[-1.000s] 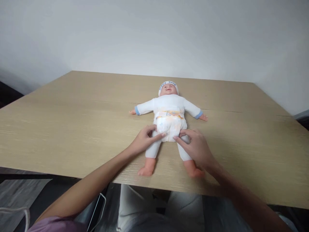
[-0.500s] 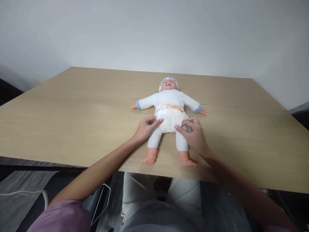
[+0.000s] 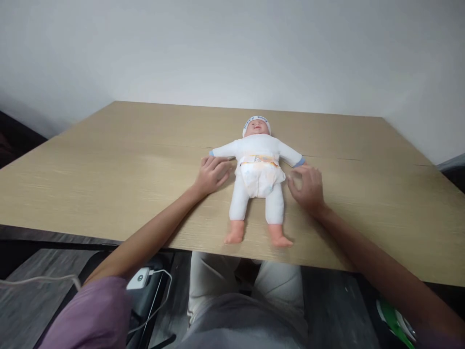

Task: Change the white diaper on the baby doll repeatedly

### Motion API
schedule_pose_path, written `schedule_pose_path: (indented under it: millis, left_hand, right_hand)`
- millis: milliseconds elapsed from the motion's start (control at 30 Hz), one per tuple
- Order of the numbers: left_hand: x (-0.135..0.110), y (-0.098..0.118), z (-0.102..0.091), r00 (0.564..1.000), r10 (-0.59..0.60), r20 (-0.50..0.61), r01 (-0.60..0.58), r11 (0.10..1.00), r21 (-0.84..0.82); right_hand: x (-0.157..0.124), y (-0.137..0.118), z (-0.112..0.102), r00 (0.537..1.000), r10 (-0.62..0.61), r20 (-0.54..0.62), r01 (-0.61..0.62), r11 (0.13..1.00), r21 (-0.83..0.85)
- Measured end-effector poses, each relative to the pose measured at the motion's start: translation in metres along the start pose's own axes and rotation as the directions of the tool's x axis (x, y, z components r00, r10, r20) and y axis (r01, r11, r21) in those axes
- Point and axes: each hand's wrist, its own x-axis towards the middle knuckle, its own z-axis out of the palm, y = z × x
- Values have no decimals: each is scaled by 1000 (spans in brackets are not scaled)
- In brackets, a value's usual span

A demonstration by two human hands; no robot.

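A baby doll (image 3: 258,175) in a white suit and a printed diaper (image 3: 260,177) lies on its back on the wooden table (image 3: 109,165), head away from me, feet near the front edge. My left hand (image 3: 211,175) rests on the table beside the doll's hip, fingers loosely curled and apart, covering the doll's hand on that side. My right hand (image 3: 306,187) lies at the other side of the diaper, fingers bent and spread, just below the doll's blue-cuffed sleeve. Neither hand holds anything.
The table runs back to a plain white wall (image 3: 232,48). Below the front edge are my lap (image 3: 247,310), a white charger with a cable (image 3: 140,279) at the left and a green object (image 3: 395,320) at the lower right.
Both hands have left the diaper's leg openings and moved outward and up to the doll's sides. The doll sits a little farther from the table edge in view.
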Motion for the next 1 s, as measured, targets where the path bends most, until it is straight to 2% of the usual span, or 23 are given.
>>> schedule_pose_path:
  millis: [100,200,300,367,467,533,600,667,767,867,933,1000]
  left_hand:
    - [39,-29,14,998,37,-54,-33,996,83]
    - [70,-48,25,998,59,-8,-58,993,104]
    - [80,-60,29,999,-26,20,24,993,119]
    - [79,-61,30,997,-80,14,78,988,132]
    - [77,-53,29,988,-156,14,151,973,176]
    - [77,-39,23,980,-198,-1,195,961,198]
    - [75,-18,10,968,-242,-65,249,952,179]
    - [66,12,-13,942,-294,-163,313,943,109]
    - [24,72,-56,886,-379,-268,388,921,-20]
    - [-54,140,-87,843,-476,-249,462,879,-118]
    - [-121,182,-89,833,-510,-215,475,858,-195]
    - [-191,217,-76,853,-492,-173,437,855,-280]
  right_hand:
    - [46,27,23,999,36,6,-35,990,-133]
    - [81,40,45,997,32,68,-19,981,-193]
    - [90,45,57,991,46,128,-23,984,-179]
    - [88,45,59,991,53,123,-33,987,-159]
    - [88,37,54,992,79,97,-63,985,-162]
    - [92,25,43,990,103,99,-84,980,-180]
    - [97,9,24,988,119,94,-102,980,-173]
    - [98,-7,-5,991,120,55,-113,987,-116]
    - [86,-30,-61,998,54,-28,-54,999,6]
    - [56,-49,-121,998,-58,-20,59,996,73]
    - [25,-61,-154,990,-136,31,131,983,129]
    - [-12,-72,-178,976,-191,108,167,965,201]
